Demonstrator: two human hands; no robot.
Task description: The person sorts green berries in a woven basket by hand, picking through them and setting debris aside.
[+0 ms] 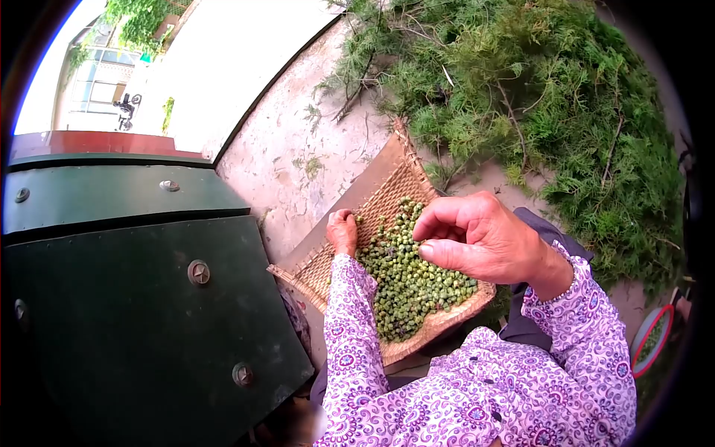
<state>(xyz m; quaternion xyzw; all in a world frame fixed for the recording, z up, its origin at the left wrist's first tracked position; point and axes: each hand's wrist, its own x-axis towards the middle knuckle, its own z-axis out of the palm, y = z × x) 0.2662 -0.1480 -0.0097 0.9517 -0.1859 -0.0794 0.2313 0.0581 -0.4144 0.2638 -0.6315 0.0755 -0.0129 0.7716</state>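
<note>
A woven straw winnowing basket (304,274) rests before me, bearing a heap of small round green cones (417,287). My left hand (342,232) is at the basket's left side, its fingers curled closed beside the cones; whatever they hold is hidden. Above the right part of the heap, my right hand (484,238) is raised. Its fingers are loosely bent, with thumb and forefinger tips close but apart, and nothing shows between them.
Cut green conifer branches (551,97) are piled on the ground at the upper right. Dark green metal panels (134,313) with star studs stand at left. Pale concrete floor (283,149) lies between. A red-rimmed round container (652,339) with green contents is at far right.
</note>
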